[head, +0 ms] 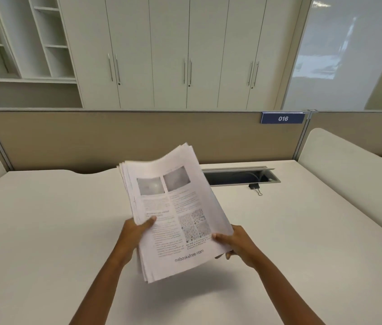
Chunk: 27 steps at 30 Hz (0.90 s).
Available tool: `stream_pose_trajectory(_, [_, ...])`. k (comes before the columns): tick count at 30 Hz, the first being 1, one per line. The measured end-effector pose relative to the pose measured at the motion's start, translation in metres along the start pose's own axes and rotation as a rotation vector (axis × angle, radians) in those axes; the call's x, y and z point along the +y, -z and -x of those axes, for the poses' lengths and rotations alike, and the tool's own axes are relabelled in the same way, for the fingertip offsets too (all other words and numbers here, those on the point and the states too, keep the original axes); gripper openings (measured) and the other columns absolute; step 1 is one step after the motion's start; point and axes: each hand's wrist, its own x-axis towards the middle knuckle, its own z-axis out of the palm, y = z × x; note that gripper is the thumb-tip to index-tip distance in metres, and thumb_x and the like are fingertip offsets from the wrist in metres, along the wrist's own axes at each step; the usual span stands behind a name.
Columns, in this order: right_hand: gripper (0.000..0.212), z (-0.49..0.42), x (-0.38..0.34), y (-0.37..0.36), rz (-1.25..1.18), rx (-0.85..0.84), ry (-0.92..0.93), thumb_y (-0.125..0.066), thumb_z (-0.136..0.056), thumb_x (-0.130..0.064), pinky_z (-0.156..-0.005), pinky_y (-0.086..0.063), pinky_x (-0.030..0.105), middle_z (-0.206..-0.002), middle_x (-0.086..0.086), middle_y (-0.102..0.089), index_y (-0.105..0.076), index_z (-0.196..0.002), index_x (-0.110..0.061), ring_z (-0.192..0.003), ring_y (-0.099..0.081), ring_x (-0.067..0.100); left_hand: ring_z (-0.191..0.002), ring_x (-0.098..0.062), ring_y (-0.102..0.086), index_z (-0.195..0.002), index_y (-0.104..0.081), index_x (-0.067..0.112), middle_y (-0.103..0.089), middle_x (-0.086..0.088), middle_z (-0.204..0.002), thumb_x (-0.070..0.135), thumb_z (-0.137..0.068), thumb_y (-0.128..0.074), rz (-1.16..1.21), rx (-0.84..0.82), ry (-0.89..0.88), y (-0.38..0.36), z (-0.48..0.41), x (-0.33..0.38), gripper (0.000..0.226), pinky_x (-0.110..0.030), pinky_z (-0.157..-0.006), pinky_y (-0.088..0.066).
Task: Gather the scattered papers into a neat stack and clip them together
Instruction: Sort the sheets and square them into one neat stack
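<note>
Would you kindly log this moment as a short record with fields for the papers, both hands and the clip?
papers: stack of printed sheets, held above the desk, edges uneven
left hand: grips the stack's left edge
right hand: grips its lower right corner
binder clip: black, on the desk beside the cable slot, untouched
clipped: not yet

Place: an office cubicle.
Surface [44,231]: a pale desk, closed off behind by a beige partition [114,134].
Number plate [282,118]: blue, marked "016", fixed to the partition.
Background: tall cupboards [168,55] and open shelving [21,38] are seen.
Cable tray [239,177]: set into the desk.
</note>
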Motion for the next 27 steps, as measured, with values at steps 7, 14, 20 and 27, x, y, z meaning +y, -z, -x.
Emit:
stream_pose_trajectory(7, [0.018,-0.003,0.028,-0.016,0.019,0.229,0.015,-0.057,-0.088,-0.01,-0.042,-0.053,0.023,-0.093,0.011,-0.066,-0.058,-0.106,-0.005,-0.068,-0.064,0.017,-0.094,-0.023,-0.062,-0.122,-0.051,0.011,-0.063,-0.006,-0.111,0.007,-0.088,-0.056,-0.193,-0.102,0.039,-0.005,0.006,-0.032,0.034,-0.028,-0.075,-0.052])
stream_pose_trajectory(14, [0.036,-0.007,0.027,-0.012,0.086,0.236,0.118,-0.067,-0.082,-0.013,-0.078,-0.053,0.024,-0.105,0.001,-0.065,-0.054,-0.116,-0.016,-0.095,-0.063,0.018,-0.085,-0.018,-0.06,-0.107,-0.056,0.014,-0.064,-0.001,-0.093,0.007,-0.086,-0.058,-0.032,0.019,-0.092,-0.019,0.007,-0.035,0.022,-0.021,-0.069,-0.05])
stream_pose_trajectory(20, [0.039,-0.009,0.008,-0.009,-0.17,0.383,0.231,-0.077,-0.064,-0.021,-0.058,-0.057,0.019,-0.094,-0.003,-0.066,-0.057,-0.098,-0.023,-0.084,-0.066,0.017,-0.084,-0.02,-0.061,-0.103,-0.061,0.009,-0.065,-0.002,-0.089,0.001,-0.084,-0.058,-0.025,-0.026,-0.115,-0.024,0.011,-0.035,0.021,-0.015,-0.056,-0.055])
stream_pose_trajectory(27, [0.043,-0.009,-0.007,-0.01,-0.235,0.455,0.418,-0.074,-0.069,-0.042,-0.058,-0.056,0.018,-0.094,0.002,-0.062,-0.053,-0.101,-0.023,-0.083,-0.064,0.016,-0.098,-0.035,-0.058,-0.1,-0.061,0.015,-0.064,-0.008,-0.101,0.011,-0.085,-0.062,-0.015,-0.101,-0.187,-0.028,0.016,-0.017,0.016,-0.034,-0.076,-0.053])
